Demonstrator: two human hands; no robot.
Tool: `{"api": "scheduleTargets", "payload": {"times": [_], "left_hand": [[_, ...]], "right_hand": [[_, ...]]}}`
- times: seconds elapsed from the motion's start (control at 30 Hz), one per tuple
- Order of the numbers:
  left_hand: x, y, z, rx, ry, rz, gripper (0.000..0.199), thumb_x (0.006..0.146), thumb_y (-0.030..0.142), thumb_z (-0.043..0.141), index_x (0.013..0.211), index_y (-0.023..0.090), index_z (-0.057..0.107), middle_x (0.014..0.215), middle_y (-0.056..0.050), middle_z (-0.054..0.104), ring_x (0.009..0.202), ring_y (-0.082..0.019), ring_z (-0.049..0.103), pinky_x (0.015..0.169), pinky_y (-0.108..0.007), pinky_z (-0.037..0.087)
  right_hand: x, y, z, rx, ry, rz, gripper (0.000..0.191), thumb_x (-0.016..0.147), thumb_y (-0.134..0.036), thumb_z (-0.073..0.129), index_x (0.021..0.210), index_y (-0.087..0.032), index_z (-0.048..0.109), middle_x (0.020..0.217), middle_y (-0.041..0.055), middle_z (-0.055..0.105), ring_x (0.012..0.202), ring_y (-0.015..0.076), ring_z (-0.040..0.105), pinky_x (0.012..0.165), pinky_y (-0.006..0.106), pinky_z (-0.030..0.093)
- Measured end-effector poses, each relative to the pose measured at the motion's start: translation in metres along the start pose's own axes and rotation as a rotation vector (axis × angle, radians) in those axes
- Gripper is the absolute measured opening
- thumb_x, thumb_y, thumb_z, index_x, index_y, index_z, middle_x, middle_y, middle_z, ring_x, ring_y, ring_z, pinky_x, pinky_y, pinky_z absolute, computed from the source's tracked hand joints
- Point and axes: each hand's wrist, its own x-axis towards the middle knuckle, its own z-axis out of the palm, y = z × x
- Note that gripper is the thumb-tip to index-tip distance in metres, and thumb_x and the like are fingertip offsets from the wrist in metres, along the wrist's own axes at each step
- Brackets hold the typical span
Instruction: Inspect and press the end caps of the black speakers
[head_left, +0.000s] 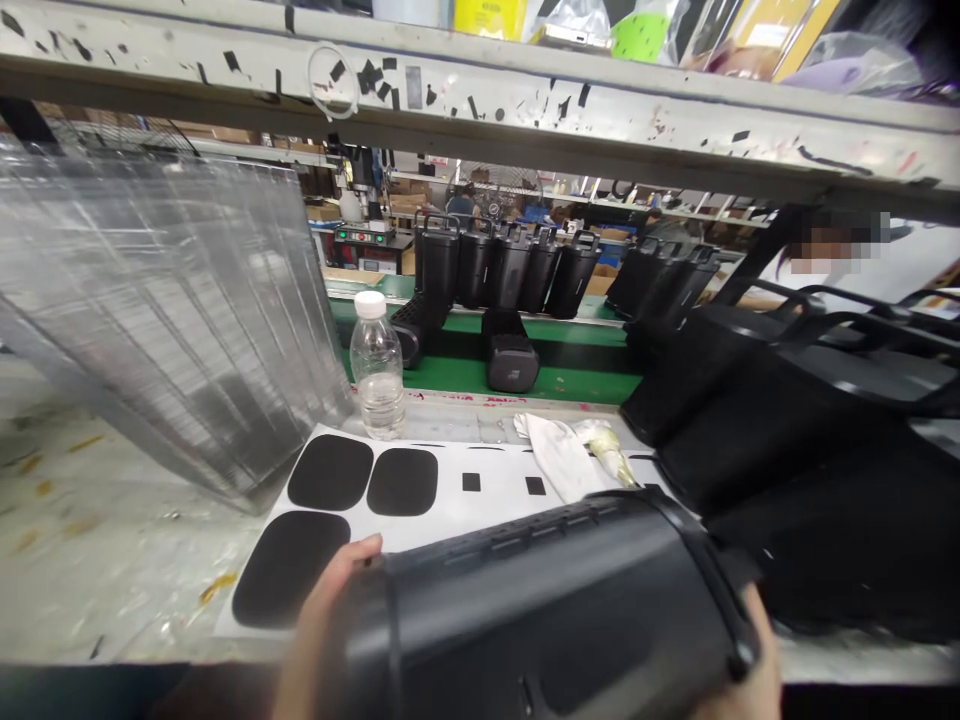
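Note:
I hold a large dark grey cylindrical housing (555, 610) lying on its side at the near edge of the workbench. My left hand (319, 625) grips its left end, thumb on the rim. My right hand (750, 670) supports its right end, mostly hidden behind the housing. Just beyond it lies a white sheet (457, 500) carrying black rounded pads (330, 472) and small black squares.
A water bottle (378, 365) stands behind the sheet. Clear plastic trays (165, 310) lean at the left. A white cloth (562, 452) lies mid-bench. Black housings (795, 420) are stacked at the right. More black units (495, 265) stand on a green conveyor (570, 380) behind. A shelf beam (480, 110) runs overhead.

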Motion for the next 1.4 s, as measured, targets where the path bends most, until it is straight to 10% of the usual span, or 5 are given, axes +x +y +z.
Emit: {"api": "scheduleTargets", "payload": {"times": [0.3, 0.53, 0.73, 1.0, 1.4], "left_hand": [[0.000, -0.034, 0.001, 0.061, -0.060, 0.086, 0.054, 0.076, 0.058, 0.068, 0.117, 0.023, 0.067, 0.119, -0.010, 0.065, 0.116, -0.036, 0.059, 0.112, -0.050, 0.041], [-0.017, -0.016, -0.013, 0.176, -0.552, 0.149, 0.120, 0.063, 0.056, 0.081, 0.154, 0.028, 0.007, 0.161, -0.012, 0.018, 0.146, -0.038, 0.025, 0.122, -0.047, 0.021], [-0.030, 0.010, -0.002, 0.047, -0.406, -0.031, 0.103, 0.069, 0.084, 0.055, 0.152, 0.035, 0.020, 0.162, 0.000, 0.022, 0.151, -0.029, 0.013, 0.125, -0.034, 0.001], [-0.033, 0.026, 0.011, -0.127, -0.246, -0.249, 0.076, 0.068, 0.062, 0.074, 0.133, 0.033, 0.046, 0.152, -0.001, 0.042, 0.143, -0.032, 0.035, 0.117, -0.041, 0.030], [-0.030, 0.018, 0.017, -0.041, -0.041, -0.090, 0.056, 0.084, 0.067, 0.055, 0.122, 0.026, 0.062, 0.142, -0.004, 0.055, 0.139, -0.032, 0.041, 0.117, -0.042, 0.033]], "right_hand": [[0.004, 0.021, 0.022, 0.393, 0.056, 0.215, 0.047, 0.057, -0.049, 0.085, 0.090, -0.021, 0.067, 0.101, 0.0024, 0.072, 0.099, 0.0215, 0.065, 0.067, 0.022, 0.054], [0.005, 0.016, 0.028, 0.345, 0.153, 0.271, 0.055, 0.040, -0.046, 0.090, 0.082, -0.020, 0.068, 0.090, -0.0018, 0.067, 0.082, 0.0116, 0.059, 0.064, 0.014, 0.048], [0.004, 0.017, 0.025, 0.336, 0.128, 0.225, 0.049, 0.043, -0.047, 0.087, 0.081, -0.022, 0.066, 0.085, -0.0038, 0.064, 0.080, 0.0115, 0.057, 0.065, 0.014, 0.047], [0.004, 0.020, 0.024, 0.343, 0.132, 0.200, 0.049, 0.045, -0.048, 0.087, 0.080, -0.021, 0.067, 0.087, -0.0029, 0.066, 0.081, 0.0137, 0.058, 0.068, 0.019, 0.048], [0.000, 0.020, 0.024, 0.382, 0.025, 0.137, 0.044, 0.054, -0.046, 0.085, 0.081, -0.021, 0.060, 0.089, -0.0015, 0.064, 0.084, 0.0135, 0.059, 0.071, 0.018, 0.048]]}}
